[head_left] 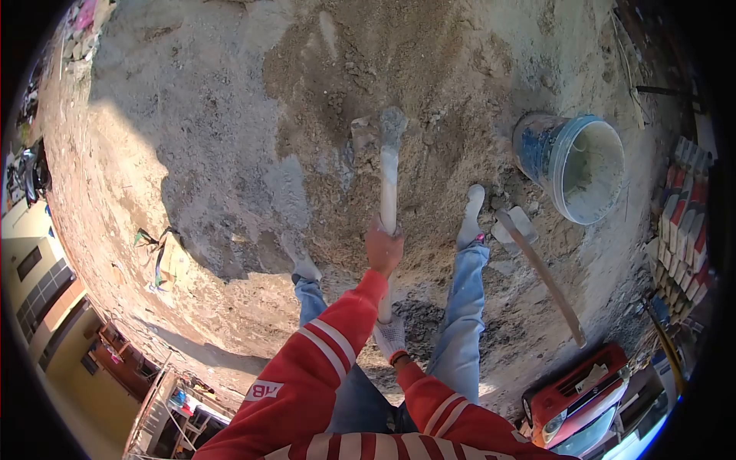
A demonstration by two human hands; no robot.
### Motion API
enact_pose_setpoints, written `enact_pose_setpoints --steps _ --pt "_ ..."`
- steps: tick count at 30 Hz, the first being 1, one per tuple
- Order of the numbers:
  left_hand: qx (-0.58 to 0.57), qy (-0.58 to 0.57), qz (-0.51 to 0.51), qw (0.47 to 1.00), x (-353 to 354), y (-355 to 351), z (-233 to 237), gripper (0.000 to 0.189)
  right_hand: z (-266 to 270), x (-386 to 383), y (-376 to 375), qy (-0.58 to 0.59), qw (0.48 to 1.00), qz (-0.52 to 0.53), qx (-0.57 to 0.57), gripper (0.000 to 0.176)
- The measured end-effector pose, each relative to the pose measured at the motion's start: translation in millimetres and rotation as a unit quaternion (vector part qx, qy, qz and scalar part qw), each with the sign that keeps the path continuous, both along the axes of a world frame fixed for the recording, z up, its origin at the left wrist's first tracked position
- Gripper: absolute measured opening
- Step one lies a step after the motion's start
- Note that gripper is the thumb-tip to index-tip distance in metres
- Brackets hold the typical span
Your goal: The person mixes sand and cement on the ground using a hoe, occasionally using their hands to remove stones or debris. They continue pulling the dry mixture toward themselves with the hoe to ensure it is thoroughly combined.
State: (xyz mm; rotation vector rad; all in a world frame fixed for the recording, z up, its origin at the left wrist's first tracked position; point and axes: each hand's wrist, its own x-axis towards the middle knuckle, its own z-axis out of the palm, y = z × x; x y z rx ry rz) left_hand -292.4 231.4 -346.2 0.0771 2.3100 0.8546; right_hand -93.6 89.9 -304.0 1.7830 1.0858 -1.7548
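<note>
A long-handled hoe with a pale, dusty handle stretches away from me, its dirt-caked head resting at the soil. My bare left hand is wrapped round the middle of the handle. Closer to my body, my right hand, in a whitish knitted glove, grips the handle near its end. Loose brown soil lies around the head and between my feet. The exact shape of the head is hard to make out under the dirt.
A blue-and-white bucket lies tipped at the right. Near my right foot rests another tool with a wooden handle and pale flat blade. Stacked bricks or tiles stand far right; a red car is lower right. Plastic scraps lie left.
</note>
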Motion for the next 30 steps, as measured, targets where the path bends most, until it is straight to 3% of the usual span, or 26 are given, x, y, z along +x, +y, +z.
enact_pose_setpoints --steps 1,2,4,7,8,10,12,15,17,20,23,25,26,28,29,30 --pt "0.03 -0.045 0.028 0.998 16.4 -16.1 21.8 0.029 10.4 16.0 -15.1 -0.025 0.999 0.013 -0.015 0.038" --pt "0.02 -0.072 0.028 0.997 44.8 -45.8 13.4 0.033 39.8 21.0 -16.2 -0.044 0.997 0.014 -0.064 0.038" --pt "-0.02 -0.148 0.054 0.987 80.9 -83.7 27.1 0.038 73.4 41.3 -39.6 -0.107 0.989 0.096 -0.037 0.038" --pt "-0.012 -0.127 0.063 0.99 98.8 -106.4 41.6 0.04 96.5 50.1 -61.1 -0.105 0.983 0.15 -0.002 0.04" --pt "-0.019 -0.137 0.063 0.988 102.2 -113.0 40.2 0.04 91.2 49.7 -62.1 -0.054 0.989 0.136 0.027 0.033" --pt "0.051 -0.15 0.097 0.983 55.9 -77.8 42.6 0.017 95.0 -5.6 -16.7 -0.069 0.995 0.064 0.035 0.028" --pt "0.093 -0.218 0.133 0.962 13.8 -47.4 42.8 0.021 53.3 -23.6 -1.2 -0.022 0.995 0.046 0.084 0.029" --pt "0.161 -0.084 0.048 0.982 -75.2 24.9 67.0 0.019 5.0 -74.3 57.2 0.08 0.984 0.075 0.142 0.034" --pt "0.204 0.008 0.035 0.978 -119.1 59.4 41.8 0.021 -19.3 -115.9 100.0 0.091 0.976 0.106 0.168 0.035" --pt "0.179 -0.006 0.06 0.982 -168.9 103.2 19.4 0.022 -46.9 -157.6 143.3 0.161 0.95 0.088 0.254 0.029" --pt "0.115 -0.015 0.075 0.99 -158.2 83.8 -87.8 0.026 -73.9 -148.7 143.5 0.146 0.971 0.084 0.168 0.033" --pt "0.038 -0.034 0.05 0.997 -125.5 49.5 -153.5 0.031 -56.2 -126.1 121.2 0.015 0.989 0.144 -0.002 0.036" --pt "0.015 -0.048 0.021 0.999 -103.6 32.3 -163.8 0.034 -50.3 -116.2 103.1 0.01 0.997 0.074 0.008 0.033" --pt "-0.052 0.038 -0.074 0.995 -80.9 50.7 -109.9 0.038 -26.2 -116.7 100.4 0.025 0.996 -0.079 -0.041 0.026" --pt "-0.043 0.014 -0.093 0.995 -76.1 58.6 -96.4 0.041 2.5 -120.0 103.6 0.036 0.981 -0.159 -0.109 0.022" --pt "-0.045 -0.019 -0.106 0.993 -60.1 50.8 -83.4 0.045 21.7 -102.7 90.5 0.024 0.979 -0.158 -0.126 0.022"
